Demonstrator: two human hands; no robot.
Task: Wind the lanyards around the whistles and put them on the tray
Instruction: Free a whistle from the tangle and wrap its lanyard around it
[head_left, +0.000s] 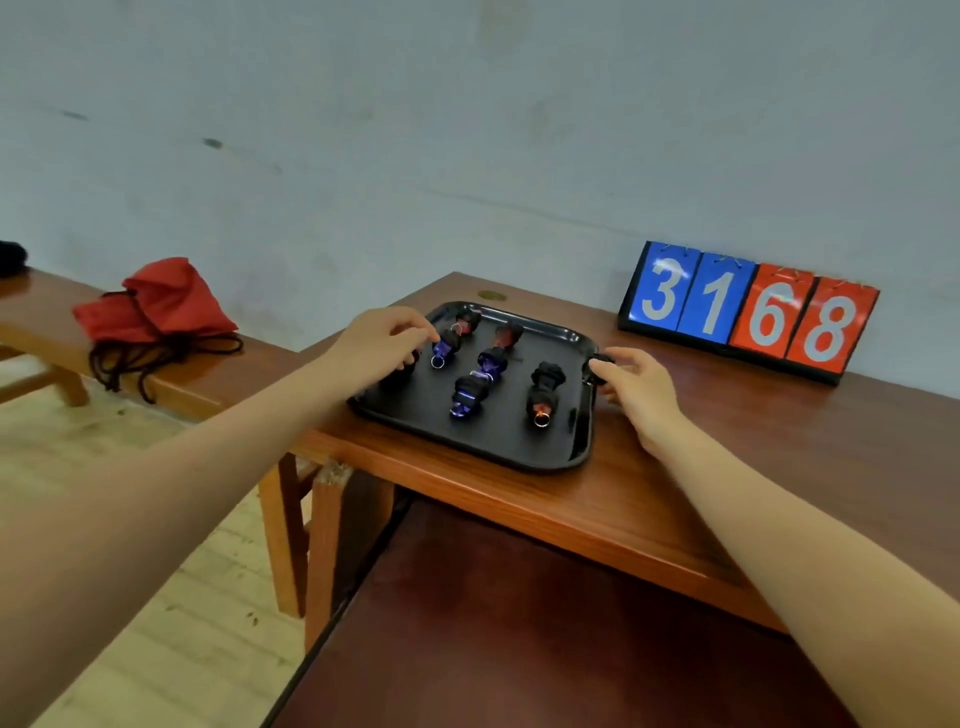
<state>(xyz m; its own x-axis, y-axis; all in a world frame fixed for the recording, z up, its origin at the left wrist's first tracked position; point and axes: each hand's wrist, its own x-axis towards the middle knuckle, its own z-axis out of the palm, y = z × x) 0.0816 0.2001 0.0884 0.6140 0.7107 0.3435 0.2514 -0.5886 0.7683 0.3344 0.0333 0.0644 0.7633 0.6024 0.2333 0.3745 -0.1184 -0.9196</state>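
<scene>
A black tray (498, 441) lies on the wooden table (675, 467). Several whistles wound in black lanyards lie on it: blue ones (488, 364) (467, 397) and red ones (543, 400) (509, 335) (466, 323). My left hand (382, 340) reaches over the tray's left side and pinches a wound blue whistle (445, 348) by its black cord. Just off the tray's right rim, my right hand (636, 387) holds a black wound whistle (600, 366) in its fingertips. Another dark bundle lies partly hidden under my left hand.
A flip scoreboard (748, 312) reading 31 and 68 stands at the back right of the table by the wall. A red drawstring bag (156, 306) lies on a wooden bench (171, 374) to the left. A lower dark shelf (519, 623) sits in front of the table.
</scene>
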